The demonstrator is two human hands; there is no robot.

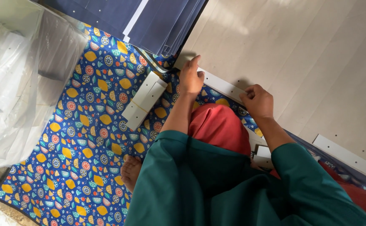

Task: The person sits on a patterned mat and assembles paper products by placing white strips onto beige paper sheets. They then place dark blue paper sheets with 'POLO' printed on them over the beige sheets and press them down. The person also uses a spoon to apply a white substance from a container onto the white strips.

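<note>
Hands first: the person sits on the floor, both arms stretched forward over a raised knee in red cloth [218, 125]. The left hand [191, 77] is curled, fingertips pressed down on the near end of a long white strip [222, 86] with small punched holes, as if to pin it flat. The right hand [258, 101] is bunched at the strip's other end, fingers folded in and pinching its edge, though exactly how much of the strip sits between them I cannot tell. So the strip lies between the two hands, touching both, right along the line where the patterned mat [87, 125] meets the pale wooden floor [308, 54].

A bundle of similar white strips [144, 100] rests on the mat just left of the left forearm, close enough to be reached without shifting. Another single strip [344, 154] lies well apart on the floor to the right. A stack of dark blue sheets [158, 21] sits beyond the left hand, and a crumpled clear plastic bag [20, 75] fills the far left. A bare foot [130, 170] is tucked beside the green sleeve [179, 167].
</note>
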